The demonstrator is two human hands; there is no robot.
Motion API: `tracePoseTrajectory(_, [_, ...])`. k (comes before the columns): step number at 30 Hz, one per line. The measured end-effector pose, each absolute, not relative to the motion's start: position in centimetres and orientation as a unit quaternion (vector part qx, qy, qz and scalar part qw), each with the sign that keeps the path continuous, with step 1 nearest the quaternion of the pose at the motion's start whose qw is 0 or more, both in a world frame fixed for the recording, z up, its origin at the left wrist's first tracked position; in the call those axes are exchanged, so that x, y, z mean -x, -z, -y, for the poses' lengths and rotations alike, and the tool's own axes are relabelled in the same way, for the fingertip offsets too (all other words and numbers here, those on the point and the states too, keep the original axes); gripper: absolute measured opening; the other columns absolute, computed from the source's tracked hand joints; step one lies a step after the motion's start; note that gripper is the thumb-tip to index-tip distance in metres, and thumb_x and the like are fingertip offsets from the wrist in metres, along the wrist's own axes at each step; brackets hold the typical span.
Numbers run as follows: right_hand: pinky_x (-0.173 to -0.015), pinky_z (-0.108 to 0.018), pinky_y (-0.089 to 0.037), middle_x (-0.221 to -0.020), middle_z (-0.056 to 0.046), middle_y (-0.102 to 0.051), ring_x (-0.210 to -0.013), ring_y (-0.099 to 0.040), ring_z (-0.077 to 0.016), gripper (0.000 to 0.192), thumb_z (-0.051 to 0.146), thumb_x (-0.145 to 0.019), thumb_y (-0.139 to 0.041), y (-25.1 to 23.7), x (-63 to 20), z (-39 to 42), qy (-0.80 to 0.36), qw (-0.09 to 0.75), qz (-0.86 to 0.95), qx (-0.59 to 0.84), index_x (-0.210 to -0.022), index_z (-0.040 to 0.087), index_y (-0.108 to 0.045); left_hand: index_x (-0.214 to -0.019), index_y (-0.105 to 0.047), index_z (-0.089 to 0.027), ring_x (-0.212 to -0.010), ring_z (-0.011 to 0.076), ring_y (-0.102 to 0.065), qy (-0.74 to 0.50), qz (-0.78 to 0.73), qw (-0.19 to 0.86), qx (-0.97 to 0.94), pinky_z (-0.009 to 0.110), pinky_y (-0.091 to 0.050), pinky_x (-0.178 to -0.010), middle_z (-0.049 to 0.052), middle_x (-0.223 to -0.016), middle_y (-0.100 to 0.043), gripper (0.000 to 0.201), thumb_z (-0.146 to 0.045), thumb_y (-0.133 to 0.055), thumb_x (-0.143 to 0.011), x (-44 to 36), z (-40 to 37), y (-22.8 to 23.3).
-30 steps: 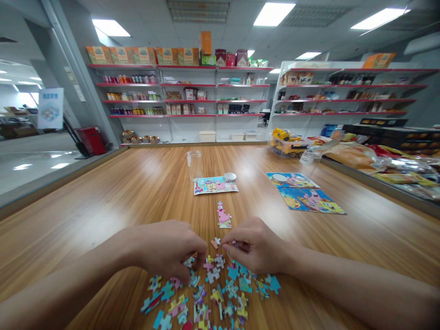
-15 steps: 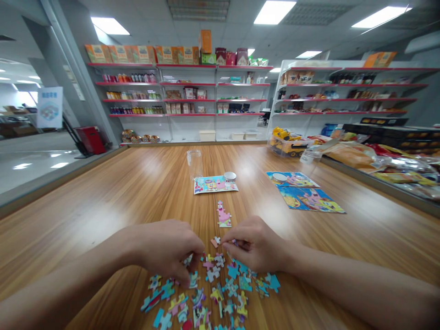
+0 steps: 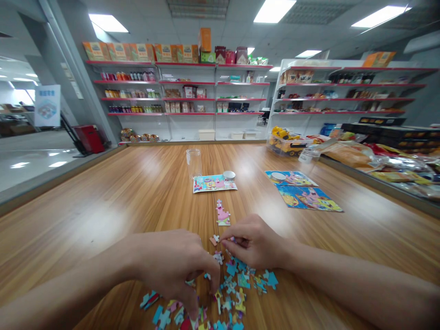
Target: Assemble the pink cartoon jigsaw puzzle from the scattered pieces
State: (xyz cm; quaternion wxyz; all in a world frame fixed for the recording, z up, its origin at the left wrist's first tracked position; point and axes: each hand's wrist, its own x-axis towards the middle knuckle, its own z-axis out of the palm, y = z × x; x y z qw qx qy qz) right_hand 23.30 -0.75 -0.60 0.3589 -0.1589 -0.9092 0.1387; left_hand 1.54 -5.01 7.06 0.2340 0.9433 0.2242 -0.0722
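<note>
My left hand is over the loose jigsaw pieces, thumb and fingers apart and pointing down, hiding part of the pile. Its fingertips are at the pieces, with nothing visibly held. My right hand rests on the table right of the middle, thumb and forefinger pinched at the edge of a small pink and white puzzle piece. Just beyond lies a joined strip of pink puzzle pieces. Farther off, a cartoon picture card carries a round lid, beside a clear jar.
Two blue cartoon cards lie at the right, a second lid on the farther one. Behind them are a clear bin of yellow toys and another jar. Packaged goods line the right edge; stocked shelves stand behind.
My left hand has moved right and nearer to me over the pile, its fingers spreading, and now covers pieces that showed before. My right hand has stayed nearly still in its pinch.
</note>
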Motion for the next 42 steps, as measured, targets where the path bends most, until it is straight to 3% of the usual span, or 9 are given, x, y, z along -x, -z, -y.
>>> tracePoseTrajectory(3, [-0.045, -0.023, -0.031, -0.051, 0.002, -0.055, -0.043, -0.044, -0.0086, 0.021, 0.023, -0.09, -0.057, 0.7, -23.4, 0.8, -0.138, 0.354, 0.909, 0.169, -0.079, 0.014, -0.072, -0.1, -0.072, -0.022, -0.052, 0.0126, -0.055, 0.006, -0.189, 0.245, -0.951, 0.022, -0.033, -0.046, -0.001, -0.063, -0.066, 0.019, -0.031, -0.076, -0.083, -1.4, 4.6, -5.8])
tracePoseTrajectory(5, [-0.045, -0.023, -0.032, -0.051, 0.002, -0.055, -0.043, -0.045, -0.0088, 0.02, 0.022, -0.089, -0.057, 0.7, -23.5, 0.9, -0.142, 0.353, 0.909, 0.169, -0.079, 0.014, -0.072, -0.088, -0.072, -0.018, -0.052, 0.0117, -0.053, -0.094, -0.177, 0.25, -0.947, 0.023, -0.035, -0.048, 0.001, -0.063, -0.064, 0.013, -0.031, -0.067, -0.09, -1.1, 3.9, -4.3])
tracePoseTrajectory(8, [-0.045, -0.021, -0.034, -0.052, 0.002, -0.057, -0.043, -0.046, -0.0086, 0.017, 0.021, -0.087, -0.058, 0.6, -23.5, 1.1, -0.158, 0.346, 0.912, 0.154, -0.081, 0.013, -0.071, -0.068, -0.064, -0.014, -0.046, 0.0089, -0.04, -0.298, -0.232, 0.208, -0.902, 0.023, -0.029, -0.046, -0.001, -0.054, -0.054, 0.028, -0.025, -0.056, -0.093, -0.4, 2.3, -1.6])
tracePoseTrajectory(12, [-0.046, -0.021, -0.034, -0.051, 0.002, -0.055, -0.042, -0.045, -0.0085, 0.017, 0.022, -0.087, -0.057, 0.4, -23.4, 1.1, -0.148, 0.355, 0.91, 0.155, -0.079, 0.014, -0.071, -0.061, -0.057, -0.013, -0.047, 0.0077, -0.035, -0.368, -0.335, 0.181, -0.849, 0.021, -0.026, -0.045, -0.004, -0.051, -0.043, 0.036, -0.029, -0.054, -0.093, 0.3, 0.7, 0.4])
tracePoseTrajectory(20, [-0.049, -0.021, -0.033, -0.051, 0.003, -0.054, -0.044, -0.044, -0.0084, 0.016, 0.02, -0.085, -0.058, 0.7, -23.4, 0.7, -0.113, 0.349, 0.874, 0.318, -0.077, 0.015, -0.07, -0.082, -0.068, -0.015, -0.078, 0.0159, -0.055, -0.36, -0.358, 0.139, -0.85, 0.027, -0.045, -0.068, 0.005, -0.083, -0.059, 0.019, -0.025, -0.055, -0.091, 0.3, 0.3, 0.0])
tracePoseTrajectory(26, [-0.048, -0.022, -0.036, -0.055, 0.001, -0.061, -0.047, -0.052, -0.0096, 0.016, 0.021, -0.084, -0.057, -0.9, -23.1, 2.9, -0.166, 0.283, 0.939, 0.1, -0.082, 0.015, -0.072, -0.094, -0.069, -0.016, -0.095, 0.0213, -0.054, -0.339, -0.312, 0.099, -0.882, 0.036, -0.047, -0.085, 0.008, -0.096, -0.06, 0.017, -0.017, -0.052, -0.092, 0.1, 0.3, 0.3])
tracePoseTrajectory(33, [-0.044, -0.023, -0.032, -0.061, 0.005, -0.066, -0.052, -0.056, -0.0102, 0.02, 0.021, -0.082, -0.07, -2.4, -22.8, 6.3, -0.153, 0.116, 0.98, 0.046, -0.102, 0.021, -0.069, -0.118, -0.065, -0.021, -0.116, 0.0247, -0.047, -0.256, -0.298, 0.116, -0.912, 0.044, -0.041, -0.102, 0.009, -0.123, -0.058, 0.026, -0.019, -0.056, -0.093, 0.1, 0.3, 0.1])
tracePoseTrajectory(39, [-0.038, -0.025, -0.02, -0.054, 0.008, -0.058, -0.044, -0.046, -0.0088, 0.014, 0.011, -0.077, -0.073, -2.3, -22.3, 7.1, -0.044, 0.058, 0.997, 0.027, -0.074, 0.019, -0.061, -0.127, -0.061, -0.025, -0.125, 0.027, -0.041, -0.22, -0.271, 0.116, -0.93, 0.05, -0.034, -0.11, 0.006, -0.135, -0.056, 0.034, -0.019, -0.055, -0.094, 0.3, 0.3, 0.1])
tracePoseTrajectory(42, [-0.038, -0.024, -0.02, -0.054, 0.008, -0.058, -0.044, -0.046, -0.0088, 0.013, 0.014, -0.078, -0.073, -2.3, -22.2, 7.0, -0.048, 0.062, 0.997, 0.028, -0.078, 0.019, -0.061, -0.129, -0.06, -0.027, -0.127, 0.0269, -0.041, -0.207, -0.256, 0.112, -0.938, 0.052, -0.03, -0.112, 0.005, -0.138, -0.055, 0.037, -0.018, -0.056, -0.094, 0.4, 0.3, 0.0])
